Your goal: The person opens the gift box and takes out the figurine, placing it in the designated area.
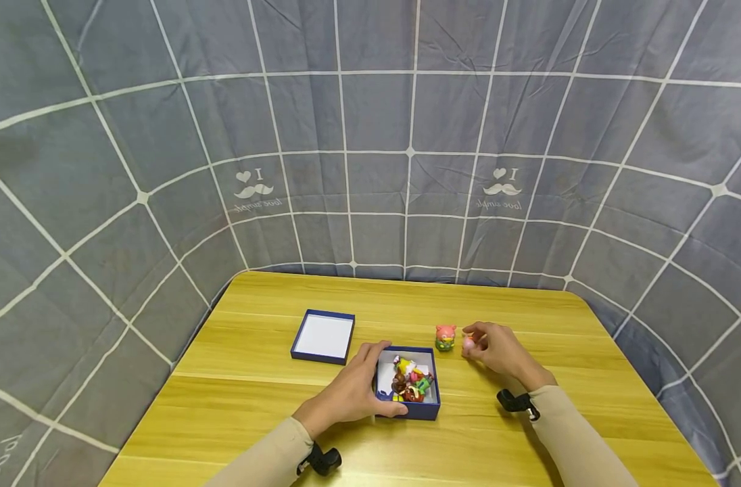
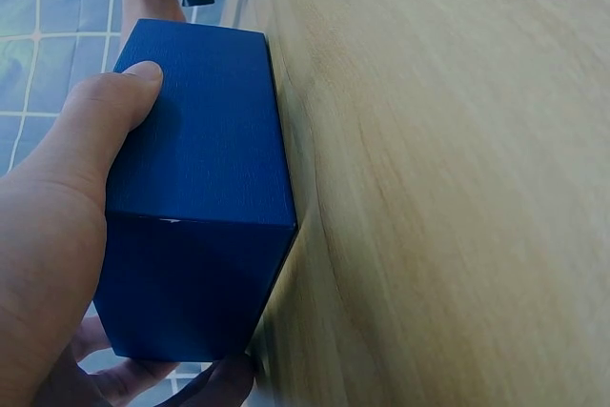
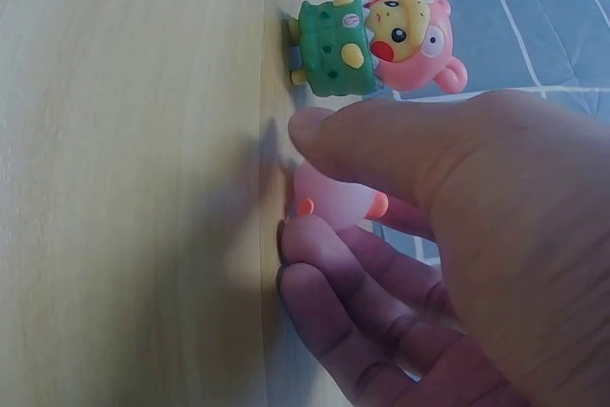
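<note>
My left hand [image 1: 356,390] grips a blue open-topped box [image 1: 422,410] from its left side. The thumb lies along the near wall, and the fingers reach round to the far corner. Inside the box lie several small colourful figurines [image 1: 413,382]. My right hand [image 1: 498,350] holds a small pink figurine [image 3: 334,199] at the table surface, between thumb and fingers, which partly hide it. Just left of that hand stands a figurine with a pink animal hood, yellow face and green body [image 1: 445,337], upright on the table.
A square blue box lid [image 1: 324,336] with a white inside lies face up, behind and left of the box. The wooden table [image 1: 255,406] has rounded far corners. A grey curtain with white grid lines [image 1: 376,182] hangs round its back and sides.
</note>
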Demonstrator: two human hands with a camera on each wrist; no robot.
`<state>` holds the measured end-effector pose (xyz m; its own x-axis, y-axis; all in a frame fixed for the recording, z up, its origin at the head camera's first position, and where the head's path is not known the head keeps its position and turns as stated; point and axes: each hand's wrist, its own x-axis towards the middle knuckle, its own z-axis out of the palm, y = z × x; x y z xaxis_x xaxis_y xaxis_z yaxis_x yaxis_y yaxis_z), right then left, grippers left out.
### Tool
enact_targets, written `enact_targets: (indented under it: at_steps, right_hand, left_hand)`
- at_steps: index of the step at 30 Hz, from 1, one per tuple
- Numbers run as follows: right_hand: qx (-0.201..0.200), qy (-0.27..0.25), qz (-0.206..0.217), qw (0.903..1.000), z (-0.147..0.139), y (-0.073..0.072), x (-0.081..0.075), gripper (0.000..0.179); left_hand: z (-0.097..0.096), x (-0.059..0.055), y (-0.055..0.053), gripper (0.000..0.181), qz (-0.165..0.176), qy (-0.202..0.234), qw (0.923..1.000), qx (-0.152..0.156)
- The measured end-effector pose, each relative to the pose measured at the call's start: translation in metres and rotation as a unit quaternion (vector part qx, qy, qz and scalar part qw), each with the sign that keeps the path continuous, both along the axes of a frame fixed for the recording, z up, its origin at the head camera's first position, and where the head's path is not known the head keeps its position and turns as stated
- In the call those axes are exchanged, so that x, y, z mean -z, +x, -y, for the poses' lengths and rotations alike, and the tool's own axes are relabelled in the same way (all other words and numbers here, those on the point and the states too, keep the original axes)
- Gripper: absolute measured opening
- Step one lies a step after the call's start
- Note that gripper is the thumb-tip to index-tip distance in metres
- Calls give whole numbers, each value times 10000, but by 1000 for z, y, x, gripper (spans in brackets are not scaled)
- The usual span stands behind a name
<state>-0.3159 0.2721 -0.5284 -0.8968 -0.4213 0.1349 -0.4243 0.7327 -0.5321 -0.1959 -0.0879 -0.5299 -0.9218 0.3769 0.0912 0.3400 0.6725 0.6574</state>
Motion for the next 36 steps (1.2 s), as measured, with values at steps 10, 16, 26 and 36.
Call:
enact_targets:
  at_steps: [10, 16, 26, 36]
  right_hand:
    - [94, -3, -2, 10000, -2, -3, 2, 44]
    - [99, 39, -14, 9999, -4, -3, 2, 29]
    - [-23, 4, 29, 10000, -9, -3, 1, 30]
    - [-4, 4, 35, 10000, -10, -2, 1, 34]
  left_hand:
    - [-2, -1, 0, 128, 27, 8, 10000, -38]
    - [-3, -3, 0, 128, 35, -10, 10000, -48]
    - [-4, -5, 1, 128, 61, -17, 10000, -42]
    - [-4, -7, 2, 127, 76, 5, 10000, -42]
